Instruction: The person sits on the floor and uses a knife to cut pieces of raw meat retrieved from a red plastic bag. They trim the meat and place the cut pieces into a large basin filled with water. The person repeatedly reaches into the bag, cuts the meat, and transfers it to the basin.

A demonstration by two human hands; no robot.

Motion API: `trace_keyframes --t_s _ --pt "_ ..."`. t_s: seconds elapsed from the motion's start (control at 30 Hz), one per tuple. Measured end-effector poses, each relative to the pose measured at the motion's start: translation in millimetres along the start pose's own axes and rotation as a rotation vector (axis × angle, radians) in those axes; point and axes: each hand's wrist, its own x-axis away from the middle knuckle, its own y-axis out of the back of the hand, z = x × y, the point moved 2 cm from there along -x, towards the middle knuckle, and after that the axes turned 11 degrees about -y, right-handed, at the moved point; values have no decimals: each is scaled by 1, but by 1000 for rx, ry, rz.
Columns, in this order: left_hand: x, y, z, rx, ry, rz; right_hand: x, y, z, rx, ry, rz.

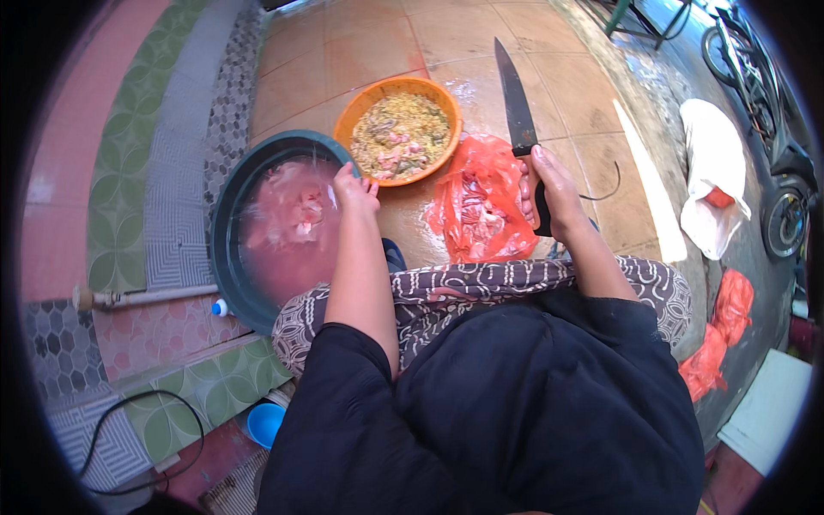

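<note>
My right hand (557,193) grips a large knife (518,103) by its handle, with the dark blade pointing up and away from me. Just below that hand lies an open red plastic bag (483,199) with raw meat (479,209) in it. My left hand (357,193) is at the right rim of a dark green tub (222,257); whether it grips the rim is unclear. Pinkish water (277,257) fills the tub, and pale pieces of meat (306,209) show in it. Beyond, touching or close to the tub, stands an orange basin (347,109) holding a yellowish, grainy mixture with pink pieces (399,154).
Wet brown floor tiles (360,45) extend ahead. A pipe (154,296) and a blue-and-white cap (220,308) sit left of the tub. Behind them is a blue bowl (265,425). Rightward are a white sack (711,154), red plastic bags (730,309) and a motorcycle (766,122).
</note>
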Motion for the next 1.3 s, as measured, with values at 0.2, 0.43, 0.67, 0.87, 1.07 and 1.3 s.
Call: trace_keyframes --t_s 0.2,0.43,0.67,0.87,1.07,1.3 --pt "-4 -57 135 -1328 -556 610 -9 39 -16 -7 -15 -128" --pt "48 -49 239 -1635 -589 1358 -29 66 -45 -104 -96 -224" --pt "28 -41 285 -1670 -314 1318 -32 70 -59 -60 -193 -273" --pt "3 -19 302 -1432 -271 1207 -36 71 -66 49 -206 -284" --pt "-35 0 307 -1110 -158 950 -40 71 -75 177 -221 -284" --pt "17 -80 187 -497 207 725 -46 82 -77 -67 -283 -270"
